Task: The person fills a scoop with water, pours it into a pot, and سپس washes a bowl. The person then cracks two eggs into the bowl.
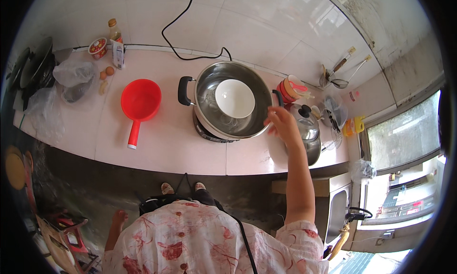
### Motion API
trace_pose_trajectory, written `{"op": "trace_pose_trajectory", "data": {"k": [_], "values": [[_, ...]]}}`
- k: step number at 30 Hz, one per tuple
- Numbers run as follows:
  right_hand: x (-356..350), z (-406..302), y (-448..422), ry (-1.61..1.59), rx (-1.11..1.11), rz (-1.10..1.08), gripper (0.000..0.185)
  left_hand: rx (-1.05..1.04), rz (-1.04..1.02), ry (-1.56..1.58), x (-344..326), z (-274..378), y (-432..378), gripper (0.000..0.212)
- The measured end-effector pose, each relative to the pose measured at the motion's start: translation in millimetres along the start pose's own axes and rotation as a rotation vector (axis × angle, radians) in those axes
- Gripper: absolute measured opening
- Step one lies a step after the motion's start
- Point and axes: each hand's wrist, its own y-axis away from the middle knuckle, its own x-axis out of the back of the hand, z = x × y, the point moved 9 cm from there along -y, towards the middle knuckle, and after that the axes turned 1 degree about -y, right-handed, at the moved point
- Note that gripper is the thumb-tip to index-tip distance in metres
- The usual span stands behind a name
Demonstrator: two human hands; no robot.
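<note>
My right hand [280,122] is at the right rim of a wide steel pot [259,84], just below its right black handle; whether the fingers touch the rim is unclear. A white bowl [235,98] sits inside the pot. Beneath the pot, part of a round dark electric cooker base [210,136] shows. Down at my left side hangs my left hand [120,216], away from the counter, with nothing seen in it. A red plastic ladle [141,100] lies on the counter left of the pot, its handle pointing towards me.
Right of the pot stand stacked bowls [285,90] and a steel pot with a glass lid [303,122]. Eggs [109,71], a lidded floral jar [98,48] and plastic bags [76,75] are at the left. A black cord [171,47] runs along the wall behind the pot.
</note>
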Motion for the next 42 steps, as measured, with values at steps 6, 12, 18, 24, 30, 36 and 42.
{"op": "trace_pose_trajectory", "data": {"k": [6, 12, 18, 24, 30, 36, 42], "values": [[-37.3, 114.3, 114.4, -1.014, -0.03, -0.334, 0.031, 0.055, -0.023, 0.222, 4.1, 8.2, 0.2, 0.029], [-134.4, 358.0, 245.2, 0.573, -0.342, -0.497, 0.037, 0.249, -0.083, 0.39, -37.4, 75.3, 94.6, 0.03], [-127.7, 322.4, 192.3, 0.323, 0.121, -0.32, 0.009, -0.206, -0.328, -1.5, -56.0, 39.6, 66.6, 0.022], [-116.2, 295.6, 183.1, -0.2, -0.606, -0.545, 0.025, -0.245, 0.311, -0.518, -47.0, 223.7, 96.7, 0.021], [-125.0, 343.5, 180.9, 0.87, -0.055, -0.49, 0.023, -0.55, 0.613, -0.489, 21.6, 332.0, 117.3, 0.018], [-136.0, 347.9, 188.5, 0.393, -0.144, -0.232, 0.02, -0.71, 0.543, -0.349, 70.0, 490.9, 15.0, 0.036], [-160.7, 341.7, 247.0, -0.199, -0.603, -0.186, 0.022, -0.765, 0.555, -0.51, 72.2, 632.4, -120.8, 0.057]]}}
